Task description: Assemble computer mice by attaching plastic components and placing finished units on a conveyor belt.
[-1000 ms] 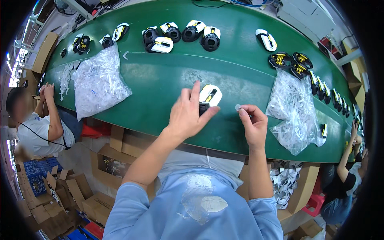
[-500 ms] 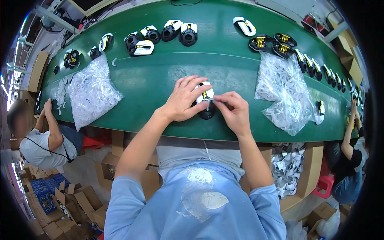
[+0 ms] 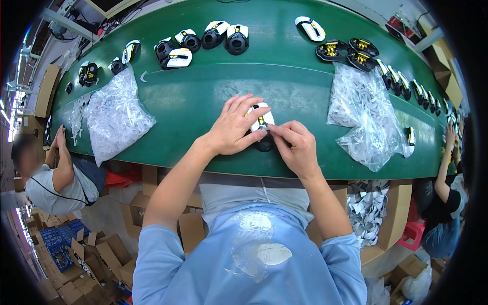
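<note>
On the green bench in front of me lies a black-and-white plastic shell (image 3: 261, 121) with yellow marks, its dark rounded end toward me. My left hand (image 3: 236, 127) is laid over it from the left, fingers across the white part and thumb near its middle, holding it down. From the right, my right hand (image 3: 297, 146) meets the shell with thumb and forefinger pinched. A small translucent plastic piece (image 3: 265, 128) shows at those fingertips, against the shell; its exact shape is partly covered by the fingers.
Clear bags of thin white plastic pieces lie left (image 3: 118, 114) and right (image 3: 363, 117). More shells (image 3: 237, 39) line the bench's far side. Below the right front edge stands a carton (image 3: 396, 213) of pale curved pieces. Other people sit at both ends.
My right hand's fingertips have shifted slightly left, closer to my left thumb on the shell. The left hand keeps its hold. The whole view has shifted a little.
</note>
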Available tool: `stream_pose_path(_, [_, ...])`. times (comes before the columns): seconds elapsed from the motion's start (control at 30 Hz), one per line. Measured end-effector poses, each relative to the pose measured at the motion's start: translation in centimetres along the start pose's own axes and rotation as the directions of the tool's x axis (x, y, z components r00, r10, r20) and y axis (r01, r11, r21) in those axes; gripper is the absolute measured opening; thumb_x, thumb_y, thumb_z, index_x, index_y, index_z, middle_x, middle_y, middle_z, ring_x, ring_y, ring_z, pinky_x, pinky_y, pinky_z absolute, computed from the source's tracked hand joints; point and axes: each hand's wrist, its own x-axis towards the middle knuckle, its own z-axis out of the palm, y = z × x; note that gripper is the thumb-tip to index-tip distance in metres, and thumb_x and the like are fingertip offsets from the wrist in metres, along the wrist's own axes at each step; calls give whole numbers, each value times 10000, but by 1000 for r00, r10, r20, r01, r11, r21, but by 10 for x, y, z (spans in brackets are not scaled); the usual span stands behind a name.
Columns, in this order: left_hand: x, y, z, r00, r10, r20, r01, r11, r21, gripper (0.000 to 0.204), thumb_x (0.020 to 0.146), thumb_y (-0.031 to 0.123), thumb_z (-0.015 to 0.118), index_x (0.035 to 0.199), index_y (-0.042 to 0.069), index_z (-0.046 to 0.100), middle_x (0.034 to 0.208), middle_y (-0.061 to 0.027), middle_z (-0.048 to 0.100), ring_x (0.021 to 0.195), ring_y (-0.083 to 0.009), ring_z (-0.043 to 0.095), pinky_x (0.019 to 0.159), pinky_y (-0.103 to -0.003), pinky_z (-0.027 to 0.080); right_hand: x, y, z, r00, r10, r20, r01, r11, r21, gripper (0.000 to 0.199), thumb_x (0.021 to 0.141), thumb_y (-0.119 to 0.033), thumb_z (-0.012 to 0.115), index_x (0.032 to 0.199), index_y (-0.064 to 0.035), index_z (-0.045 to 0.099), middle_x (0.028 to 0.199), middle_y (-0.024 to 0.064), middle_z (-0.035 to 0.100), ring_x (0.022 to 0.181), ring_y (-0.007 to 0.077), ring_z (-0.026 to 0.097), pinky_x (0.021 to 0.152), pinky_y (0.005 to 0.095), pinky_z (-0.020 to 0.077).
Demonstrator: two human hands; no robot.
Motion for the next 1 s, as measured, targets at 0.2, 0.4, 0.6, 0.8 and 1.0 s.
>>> stream_pose_path(0.2, [1,-3,-5,999,19,31,-18,999,-38,634,1034,481,641,1551,123,558,1621,-211,475,1558,-460,370,1291,-598,238,-3,-5,0,999,-34,28,36,997,-62,270,883,-1,785,1134,-95,823,917,73,725,821,263,699,720,392,573])
stream_pose_path(0.4, [-2,-4,-3,999,23,-37,-22,1000,4,680,959,521,743,1483,107,616,1497,-206,543,1449,-448,465,1232,-573,333,-2,-1,3,997,66,25,-67,997,38,235,883,-19,803,1109,-79,827,929,76,728,839,268,704,726,385,574])
stream_pose_path(0.6, [-6,27,11,958,-146,-247,181,975,126,731,794,579,874,1201,9,665,1175,-178,608,1137,-402,555,1031,-506,460,13,0,-2,1000,-2,-7,2,1000,10,218,873,-21,810,1086,-65,825,952,76,738,857,279,710,763,380,575])
stream_pose_path(0.8, [-11,39,29,886,-272,-376,306,951,33,689,845,593,825,1143,-5,657,1180,-186,610,1193,-423,553,1061,-533,442,-10,-1,3,998,54,-35,-48,989,138,230,887,26,751,1094,-49,815,1009,85,792,880,270,718,802,382,570])
stream_pose_path(1.0, [-16,39,32,889,-223,-400,268,962,59,576,909,494,805,1185,4,675,1199,-179,607,1214,-408,531,1071,-526,429,-3,-4,-5,998,37,-46,-33,996,80,246,886,30,772,1112,-54,818,1018,105,797,874,265,717,779,371,567])
